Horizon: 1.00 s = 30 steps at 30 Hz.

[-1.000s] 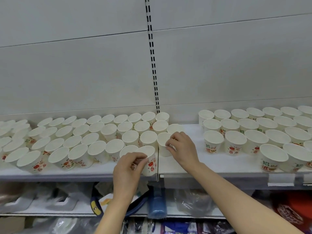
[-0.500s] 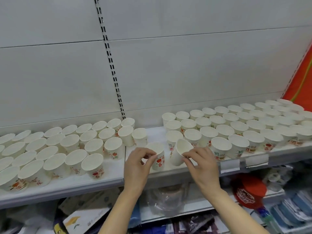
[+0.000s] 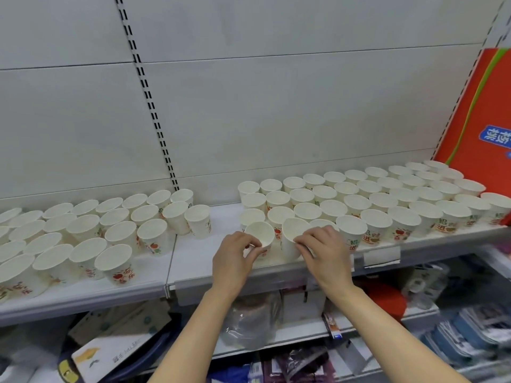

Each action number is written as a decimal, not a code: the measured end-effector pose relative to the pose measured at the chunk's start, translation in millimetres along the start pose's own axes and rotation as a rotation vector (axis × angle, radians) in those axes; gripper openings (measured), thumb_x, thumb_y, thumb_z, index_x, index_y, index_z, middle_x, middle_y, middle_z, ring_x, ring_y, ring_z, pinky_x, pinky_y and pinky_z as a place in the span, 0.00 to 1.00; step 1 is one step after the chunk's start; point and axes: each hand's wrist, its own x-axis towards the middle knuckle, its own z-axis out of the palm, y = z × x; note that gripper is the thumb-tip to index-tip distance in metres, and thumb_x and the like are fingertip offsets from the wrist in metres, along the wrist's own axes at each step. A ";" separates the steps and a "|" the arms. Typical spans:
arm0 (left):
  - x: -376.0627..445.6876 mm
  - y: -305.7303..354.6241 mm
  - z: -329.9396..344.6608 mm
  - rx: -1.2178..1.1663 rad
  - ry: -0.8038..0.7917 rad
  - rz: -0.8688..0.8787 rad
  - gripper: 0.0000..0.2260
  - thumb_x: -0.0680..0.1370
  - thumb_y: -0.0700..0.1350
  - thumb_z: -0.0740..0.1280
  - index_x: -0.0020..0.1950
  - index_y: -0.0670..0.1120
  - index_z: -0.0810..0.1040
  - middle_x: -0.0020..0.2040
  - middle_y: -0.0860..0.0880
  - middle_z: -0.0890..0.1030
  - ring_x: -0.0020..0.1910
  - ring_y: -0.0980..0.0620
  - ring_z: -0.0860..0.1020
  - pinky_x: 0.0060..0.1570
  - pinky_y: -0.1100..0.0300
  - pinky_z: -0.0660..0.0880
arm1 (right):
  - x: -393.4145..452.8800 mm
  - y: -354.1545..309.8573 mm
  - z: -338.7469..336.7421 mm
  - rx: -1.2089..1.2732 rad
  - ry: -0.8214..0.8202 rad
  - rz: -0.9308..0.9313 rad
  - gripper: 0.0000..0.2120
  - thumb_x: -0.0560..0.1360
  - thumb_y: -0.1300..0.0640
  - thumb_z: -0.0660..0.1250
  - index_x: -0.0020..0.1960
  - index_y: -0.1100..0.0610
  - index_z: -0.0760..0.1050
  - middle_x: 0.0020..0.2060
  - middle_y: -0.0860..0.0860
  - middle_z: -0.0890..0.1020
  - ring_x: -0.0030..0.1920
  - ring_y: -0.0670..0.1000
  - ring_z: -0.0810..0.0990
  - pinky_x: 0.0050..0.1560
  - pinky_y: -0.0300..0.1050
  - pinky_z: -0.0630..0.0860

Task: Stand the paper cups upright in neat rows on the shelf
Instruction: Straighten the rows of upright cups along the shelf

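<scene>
**Two cups held at the shelf front**

The left hand (image 3: 235, 258) pinches the near rim of one paper cup (image 3: 260, 236); the right hand (image 3: 323, 252) grips a second cup (image 3: 293, 236). Both cups are empty, mouths tipped toward the camera, at the left end of the right-hand rows (image 3: 387, 200) on the shelf (image 3: 193, 261). The left-hand cups (image 3: 83, 233) stand upright, mouths up.

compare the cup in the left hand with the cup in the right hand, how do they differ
1. The left hand pinches its cup at the near rim; the right hand grips its cup at rim and side.
2. The left cup shows red print below its rim; the right cup's visible wall looks plain white.
3. The left cup ends the front row; the right cup sits one place further in.

Both are white, open-topped, and tipped toward the camera at the shelf front.
</scene>
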 end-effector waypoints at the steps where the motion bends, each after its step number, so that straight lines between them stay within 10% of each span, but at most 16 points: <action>1: 0.0 0.4 0.1 0.004 0.024 -0.001 0.06 0.73 0.53 0.73 0.48 0.57 0.80 0.52 0.61 0.77 0.52 0.58 0.74 0.45 0.60 0.74 | 0.4 1.6 0.4 -0.003 0.001 -0.014 0.04 0.73 0.55 0.70 0.42 0.54 0.81 0.38 0.47 0.79 0.39 0.53 0.73 0.38 0.45 0.68; 13: 23.2 1.9 -1.4 -0.097 -0.171 -0.210 0.45 0.64 0.57 0.79 0.76 0.57 0.60 0.79 0.56 0.49 0.75 0.56 0.57 0.66 0.61 0.59 | 12.1 15.8 24.0 -0.001 -0.087 -0.109 0.08 0.75 0.52 0.64 0.41 0.53 0.80 0.38 0.46 0.79 0.41 0.52 0.70 0.39 0.47 0.68; 30: 32.4 -4.8 3.5 -0.105 -0.234 -0.163 0.38 0.62 0.58 0.80 0.70 0.60 0.70 0.78 0.56 0.57 0.74 0.56 0.61 0.70 0.50 0.66 | 8.6 25.0 26.5 0.048 -0.131 -0.135 0.09 0.75 0.52 0.64 0.43 0.53 0.80 0.40 0.46 0.80 0.43 0.53 0.71 0.41 0.46 0.66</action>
